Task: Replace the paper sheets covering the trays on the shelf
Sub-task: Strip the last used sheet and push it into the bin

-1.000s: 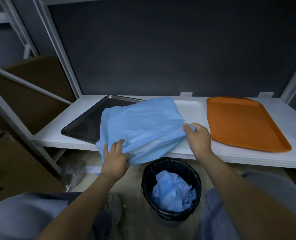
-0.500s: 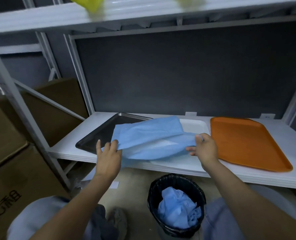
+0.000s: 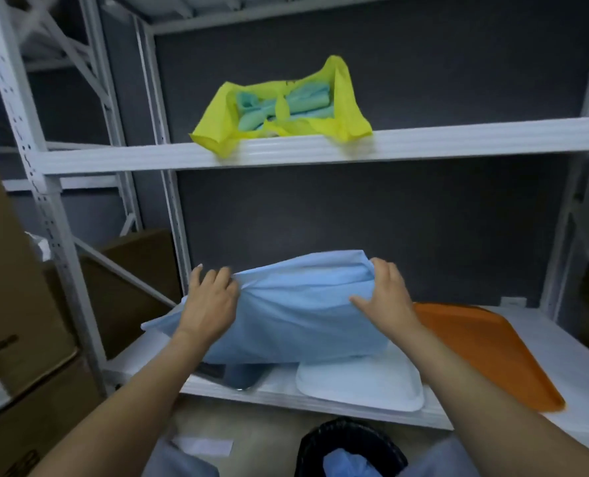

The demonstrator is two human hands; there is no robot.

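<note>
Step, prob.: used blue sheet (image 3: 303,315) removal. L hand (image 3: 210,304), R hand (image 3: 386,297): fingers clamped on sheet ends. Next: bunch, drop into bin (image 3: 372,438).

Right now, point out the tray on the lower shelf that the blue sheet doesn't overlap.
The orange tray, at the right end of the lower shelf. The blue sheet hangs over the white tray and hides most of the dark tray beside it.

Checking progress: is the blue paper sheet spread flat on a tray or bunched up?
Bunched up. The left hand and right hand grip the creased blue paper sheet by its ends, held above the white tray.
</note>
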